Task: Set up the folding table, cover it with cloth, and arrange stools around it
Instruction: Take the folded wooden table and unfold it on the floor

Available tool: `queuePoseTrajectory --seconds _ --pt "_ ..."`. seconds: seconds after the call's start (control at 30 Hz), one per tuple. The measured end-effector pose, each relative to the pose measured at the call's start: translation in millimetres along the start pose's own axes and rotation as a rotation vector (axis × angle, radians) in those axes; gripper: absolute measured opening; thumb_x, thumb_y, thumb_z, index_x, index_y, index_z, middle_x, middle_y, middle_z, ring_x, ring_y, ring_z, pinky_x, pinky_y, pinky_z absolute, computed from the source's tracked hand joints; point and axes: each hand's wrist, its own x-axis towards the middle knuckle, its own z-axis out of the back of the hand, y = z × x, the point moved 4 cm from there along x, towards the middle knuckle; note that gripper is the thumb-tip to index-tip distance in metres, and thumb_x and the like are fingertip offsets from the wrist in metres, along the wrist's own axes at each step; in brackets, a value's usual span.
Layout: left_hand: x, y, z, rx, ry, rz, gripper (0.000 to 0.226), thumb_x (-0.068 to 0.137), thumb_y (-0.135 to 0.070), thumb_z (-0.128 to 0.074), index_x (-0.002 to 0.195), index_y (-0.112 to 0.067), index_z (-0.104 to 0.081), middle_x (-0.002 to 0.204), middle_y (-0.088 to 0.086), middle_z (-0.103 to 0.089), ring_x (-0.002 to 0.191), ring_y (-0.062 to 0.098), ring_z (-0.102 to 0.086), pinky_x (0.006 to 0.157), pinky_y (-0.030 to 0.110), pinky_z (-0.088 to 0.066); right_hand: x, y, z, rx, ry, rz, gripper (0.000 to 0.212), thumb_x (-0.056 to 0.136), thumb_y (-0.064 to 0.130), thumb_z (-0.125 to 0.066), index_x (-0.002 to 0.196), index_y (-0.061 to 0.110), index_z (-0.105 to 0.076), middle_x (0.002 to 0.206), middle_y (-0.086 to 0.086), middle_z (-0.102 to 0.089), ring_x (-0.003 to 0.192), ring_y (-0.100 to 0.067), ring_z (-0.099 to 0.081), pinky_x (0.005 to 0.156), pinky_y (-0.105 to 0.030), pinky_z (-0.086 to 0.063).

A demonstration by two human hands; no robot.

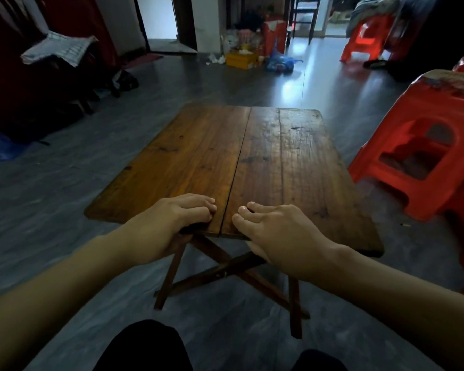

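Off to the far left, a checked cloth (59, 48) lies draped over dark furniture (51, 84), well apart from the work, probably the cover meant for later. Nearer the middle, the folding table (239, 162) stands opened on the grey floor (51, 196), its two wooden halves meeting at a dark seam that runs away from the person, with crossed legs (225, 274) splayed beneath the near edge. Just left of that seam the left hand (180, 218) rests on the top, fingers curled on the boards and the palm wrapping the near edge. Just right of it the right hand (276, 228) does the same, fingers bent on the wood and the heel hanging over the edge. Neither hand pinches anything loose; both hold the tabletop itself, one per half, seemingly to press the leaves level and test that the legs have locked. Further right, a stack of red plastic stools (423, 145) waits beside the table's right side, close but not touching, and another red stool (364, 38) stands far back. Cloth and stools look untouched, so only the first step seems near done.
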Motion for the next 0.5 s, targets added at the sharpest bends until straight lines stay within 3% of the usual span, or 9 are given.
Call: queuePoseTrajectory --seconds 0.17,0.23,0.4,0.5 --pt "-22.9 4.7 -7.2 -0.003 0.02 0.02 0.029 0.095 -0.025 -0.058 0.122 -0.014 -0.065 0.142 -0.003 -0.052 0.136 -0.005 -0.029 0.109 0.005 -0.023 9.1 23.4 -12.7 0.015 -0.026 -0.003 0.042 0.082 0.028 -0.076 0.119 0.013 -0.067 0.116 -0.006 -0.07 0.104 -0.024 -0.069 0.06 -0.034 -0.06" --pt "-35.4 5.7 -15.2 0.054 0.062 0.017 0.034 0.093 -0.026 -0.053 0.122 -0.014 -0.064 0.143 0.0 -0.053 0.139 0.002 -0.03 0.11 0.013 -0.027 11.3 35.2 -21.8 0.001 -0.021 0.03 0.04 0.085 0.034 -0.072 0.119 0.014 -0.067 0.115 -0.005 -0.071 0.102 -0.023 -0.07 0.058 -0.033 -0.059" --pt "-49.2 7.8 -30.7 0.101 0.045 0.027 0.032 0.087 -0.002 -0.068 0.118 -0.008 -0.064 0.139 0.009 -0.056 0.136 0.021 -0.044 0.109 0.031 -0.04 11.9 43.9 -29.6 0.074 -0.073 0.077 0.032 0.085 0.038 -0.071 0.106 0.015 -0.07 0.105 -0.002 -0.072 0.094 -0.021 -0.07 0.061 -0.035 -0.059" --pt "-48.9 12.1 -33.7 0.064 0.026 0.078 0.033 0.086 0.001 -0.068 0.117 -0.01 -0.063 0.142 0.006 -0.051 0.136 0.018 -0.043 0.109 0.018 -0.034 13.1 40.2 -29.2 0.119 -0.045 0.062 0.033 0.085 0.046 -0.067 0.105 0.019 -0.07 0.102 0.004 -0.072 0.092 -0.018 -0.069 0.063 -0.034 -0.059"
